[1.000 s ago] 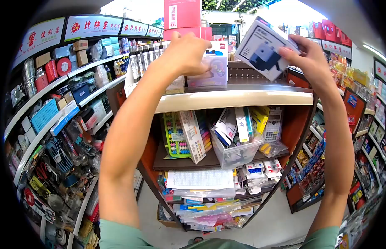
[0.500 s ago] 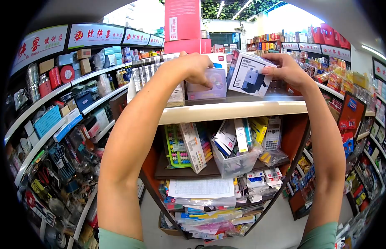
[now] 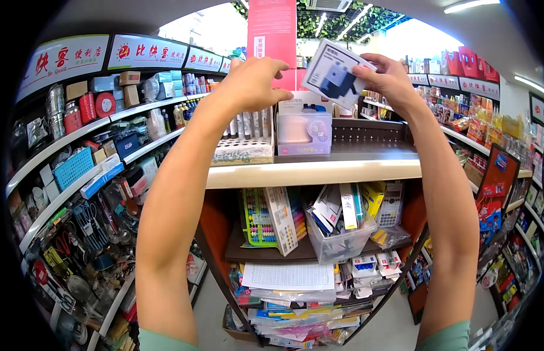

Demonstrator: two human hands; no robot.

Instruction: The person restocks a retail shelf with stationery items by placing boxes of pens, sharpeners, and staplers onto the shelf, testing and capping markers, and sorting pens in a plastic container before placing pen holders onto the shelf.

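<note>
My right hand (image 3: 390, 83) grips a white pencil sharpener box (image 3: 335, 73) by its right edge, thumb on the front. A dark blue device is printed on that face. The box is tilted and held in the air above the top shelf (image 3: 371, 153). My left hand (image 3: 248, 86) hovers with thumb and fingers apart and holds nothing. Below and right of it stands a lilac box with a clear window (image 3: 305, 136), touched by neither hand. Behind that stands a white box (image 3: 294, 102). Left of these is a pen display rack (image 3: 243, 153), partly hidden by my left forearm.
Under the top shelf are a green abacus (image 3: 259, 217), a clear plastic bin (image 3: 336, 241) of boxes and a calculator (image 3: 391, 205). Papers and packets (image 3: 289, 276) fill the lower levels. Stocked shelves (image 3: 90, 175) line the left; more goods (image 3: 506, 128) line the right.
The pencil sharpener box has risen off the shelf in my right hand and tilted. My left hand has left the lilac box, moving up and left. The view has tipped upward.
</note>
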